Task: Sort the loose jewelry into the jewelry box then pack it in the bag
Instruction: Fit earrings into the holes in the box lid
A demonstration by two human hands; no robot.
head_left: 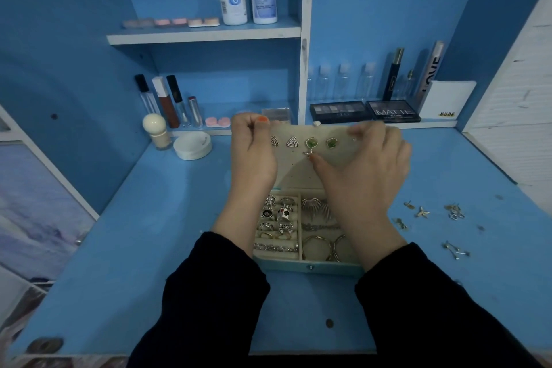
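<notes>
Left hand [254,152] is pinching the top left corner of the earring panel [298,172] in the jewelry box [310,266] lid. Right hand [369,167] is curled over the panel's top edge and a bit blurry, with the thumb pinning a little silver earring [308,153] under the green studs [311,143]. Loose jewelry [422,213] is scattered on the desk [149,218], right of the box.

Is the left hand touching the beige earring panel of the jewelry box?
Touching. Head view: the left hand pinches the earring panel at its upper left corner.
</notes>
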